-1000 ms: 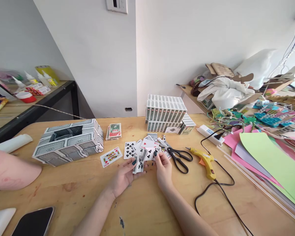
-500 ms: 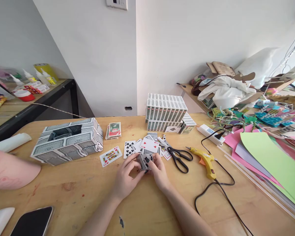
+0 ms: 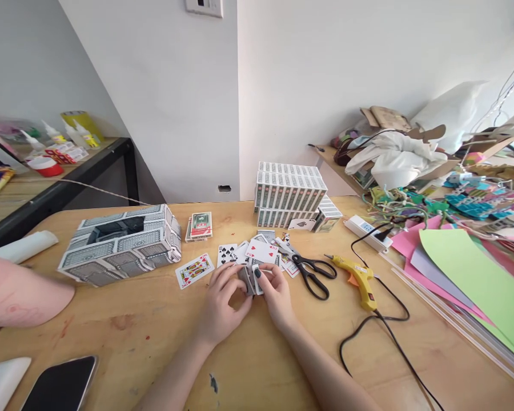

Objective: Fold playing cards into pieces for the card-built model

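Observation:
Close to the middle of the table, my left hand (image 3: 223, 305) and my right hand (image 3: 277, 297) are closed on a bent playing card (image 3: 247, 279) between them. Its patterned grey back faces left; whether more than one card is held, I cannot tell. My right thumb, with a dark nail, presses on its white side. Just beyond my fingers lie a two of hearts (image 3: 262, 250), a ten of spades (image 3: 226, 253) and other overlapping cards. A king of hearts (image 3: 195, 271) lies to their left. Black-handled scissors (image 3: 312, 273) rest right of the pile.
A card-covered box (image 3: 122, 245) with a top opening stands left. Card packs (image 3: 200, 225) and stacked card boxes (image 3: 289, 191) are at the back. A yellow glue gun (image 3: 357, 278) with black cord, a power strip (image 3: 368, 234) and coloured paper (image 3: 475, 285) lie right. A phone (image 3: 60, 385) is front left.
The card between my hands has turned: black pips showed on its face earlier, and now its patterned back and a white side show. My hands stay in nearly the same place.

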The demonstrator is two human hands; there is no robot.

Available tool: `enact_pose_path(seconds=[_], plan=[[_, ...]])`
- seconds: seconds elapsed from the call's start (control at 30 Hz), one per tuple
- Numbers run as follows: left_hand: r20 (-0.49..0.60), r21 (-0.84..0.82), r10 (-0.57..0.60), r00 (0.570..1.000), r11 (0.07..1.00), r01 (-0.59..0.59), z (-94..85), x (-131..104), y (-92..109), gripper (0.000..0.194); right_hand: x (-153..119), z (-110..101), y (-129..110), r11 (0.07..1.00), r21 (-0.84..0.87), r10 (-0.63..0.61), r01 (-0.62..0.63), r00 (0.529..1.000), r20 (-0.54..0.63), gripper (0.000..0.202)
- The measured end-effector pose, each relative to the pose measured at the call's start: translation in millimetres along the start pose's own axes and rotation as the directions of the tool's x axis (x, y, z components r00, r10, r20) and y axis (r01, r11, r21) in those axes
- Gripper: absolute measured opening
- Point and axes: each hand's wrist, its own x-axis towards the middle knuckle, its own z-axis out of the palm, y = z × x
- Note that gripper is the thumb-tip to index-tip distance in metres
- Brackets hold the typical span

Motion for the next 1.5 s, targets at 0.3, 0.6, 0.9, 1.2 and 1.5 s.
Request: enact_pose_path(seconds=[0.3,0.6,0.9,1.2,1.5], plan=[[0.032,0.023,0.006,0.999,1.000,-0.007,1.5,-2,1,0.010,-1,0,1,0.992,-0.125,-0.021,0.017,0.999,-0.034,0.030],[0.081,-0.068,-0.030,0.996,0.997,0.036,1.6,-2,2,0.015,-2,1,5,0.983,-0.180,-0.023,0.020,1.000,-0.016,0.034],[0.110,-0.133,-0.023,0.994,0.990,0.037,0.3,-2,8,0.018,-6,0,-4,0.992,0.005,0.123,-0.127,0.963,0.241,0.034],[0.043,0.014,-0.027,0.999,1.000,0.026,-2.9,-2,11,0.017,-8,6,-3,0.899,0.227,0.289,-0.374,0.897,0.334,0.032],[0.059,0.040,-0.037,0.998,0.999,0.034,-1.4,-4,11,0.018,-7,6,-6,0.895,0.206,0.318,-0.396,0.890,0.327,0.033]])
